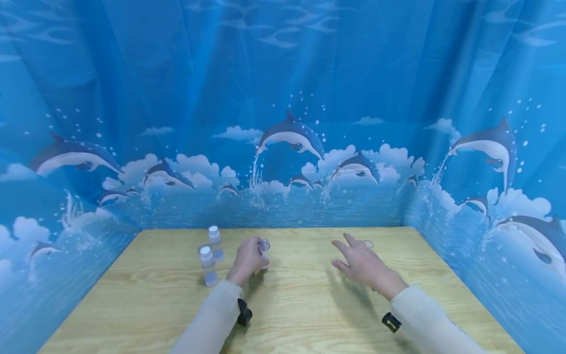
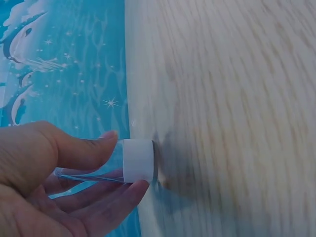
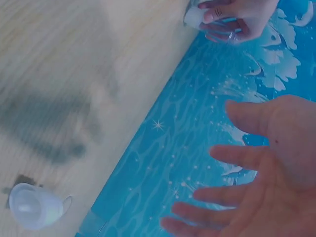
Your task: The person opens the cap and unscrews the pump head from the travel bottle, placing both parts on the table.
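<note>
My left hand [image 1: 248, 258] grips a small clear bottle [image 1: 264, 244] with its thumb and fingers. In the left wrist view the bottle's white cap [image 2: 138, 161] faces the wooden table, right at its surface, so the bottle is upside down. My right hand [image 1: 364, 263] hovers over the table's right half, fingers spread, holding nothing. A clear rounded rim [image 1: 368, 244] shows just behind it, the rest hidden by the hand. In the right wrist view a translucent white cup-like piece [image 3: 34, 207] sits on the table, apart from the fingers.
Two clear containers with white tops, a nearer one [image 1: 208, 265] and a farther one [image 1: 214, 236], stand upright left of my left hand. The wooden table [image 1: 292, 314] meets a blue dolphin-print curtain [image 1: 283, 206] at its back and sides.
</note>
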Motion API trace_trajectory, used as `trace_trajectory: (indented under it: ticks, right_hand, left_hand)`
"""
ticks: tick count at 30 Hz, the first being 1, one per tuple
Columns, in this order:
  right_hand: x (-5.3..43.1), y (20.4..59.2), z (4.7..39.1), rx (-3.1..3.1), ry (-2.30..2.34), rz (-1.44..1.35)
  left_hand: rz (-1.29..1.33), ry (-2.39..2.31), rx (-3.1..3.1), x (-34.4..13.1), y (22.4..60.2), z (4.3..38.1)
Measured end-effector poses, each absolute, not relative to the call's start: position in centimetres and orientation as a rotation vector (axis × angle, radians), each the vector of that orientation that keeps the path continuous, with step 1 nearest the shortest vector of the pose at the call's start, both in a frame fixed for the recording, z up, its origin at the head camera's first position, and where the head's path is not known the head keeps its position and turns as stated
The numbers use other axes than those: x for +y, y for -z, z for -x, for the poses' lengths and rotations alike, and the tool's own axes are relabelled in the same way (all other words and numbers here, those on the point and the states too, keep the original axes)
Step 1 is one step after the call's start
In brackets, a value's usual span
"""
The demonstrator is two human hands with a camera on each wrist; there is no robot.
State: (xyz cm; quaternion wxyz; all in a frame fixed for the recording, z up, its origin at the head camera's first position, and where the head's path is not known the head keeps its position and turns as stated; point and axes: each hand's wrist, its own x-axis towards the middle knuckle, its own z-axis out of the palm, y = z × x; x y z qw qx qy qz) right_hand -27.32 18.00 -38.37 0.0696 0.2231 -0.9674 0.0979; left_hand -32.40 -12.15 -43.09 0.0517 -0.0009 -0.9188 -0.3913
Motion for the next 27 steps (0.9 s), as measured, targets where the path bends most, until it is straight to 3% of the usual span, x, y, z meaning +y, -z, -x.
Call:
trace_trajectory:
  ticks: [19, 27]
  right_hand:
    - [17.0, 39.2, 25.9, -2.95, -0.315, -0.558]
    - [16.8, 39.5, 25.7, -2.931, -0.342, -0.588]
  left_hand:
    - [-0.069, 1.176, -2.765, -11.3, 43.7, 33.0]
    - [-0.084, 1.143, -2.748, -11.1, 42.9, 31.7]
